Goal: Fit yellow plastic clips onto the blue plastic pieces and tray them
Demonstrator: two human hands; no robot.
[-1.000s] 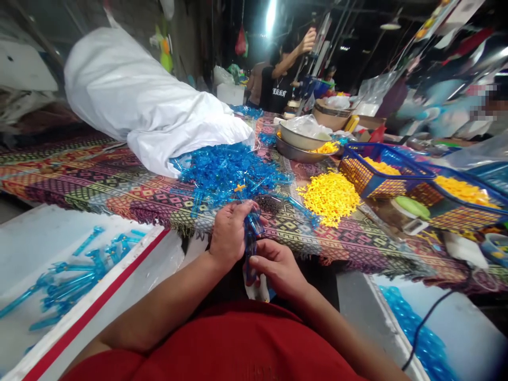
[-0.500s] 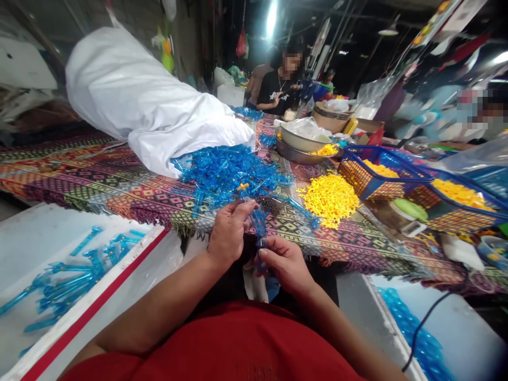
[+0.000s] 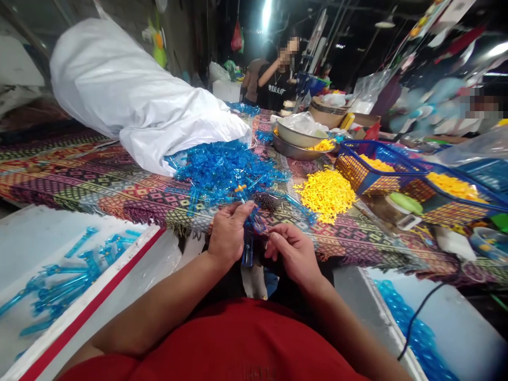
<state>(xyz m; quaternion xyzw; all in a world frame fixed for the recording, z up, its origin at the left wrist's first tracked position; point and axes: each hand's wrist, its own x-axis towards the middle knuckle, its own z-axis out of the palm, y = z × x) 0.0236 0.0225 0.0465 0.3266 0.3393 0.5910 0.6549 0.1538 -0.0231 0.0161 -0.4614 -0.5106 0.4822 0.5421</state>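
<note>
**Right hand off the blue piece, left hand keeps it**

A long table covered in a woven, multicoloured cloth [image 3: 93, 177] runs across the scene, with a bulging white sack [image 3: 135, 90] lying on it at the far left. Its open end meets a heap of clear blue plastic parts [image 3: 226, 169]. To the right sit a loose pile of yellow parts [image 3: 325, 194], two blue-rimmed baskets [image 3: 369, 169] and a metal bowl [image 3: 299, 147]. At the far end, a co-worker [image 3: 275, 79] now has a forearm raised towards the head (it was lower half a second ago).

Near the table edge, the left hand [image 3: 229, 235] has its fingers curled around a clear blue plastic piece [image 3: 248, 248], whose stem hangs below the grip. The right hand [image 3: 293, 253], which was pressed against that piece a moment earlier, has moved right and sits just beside it. Its thumb and forefinger are close together, but I cannot tell whether they pinch anything.
</note>
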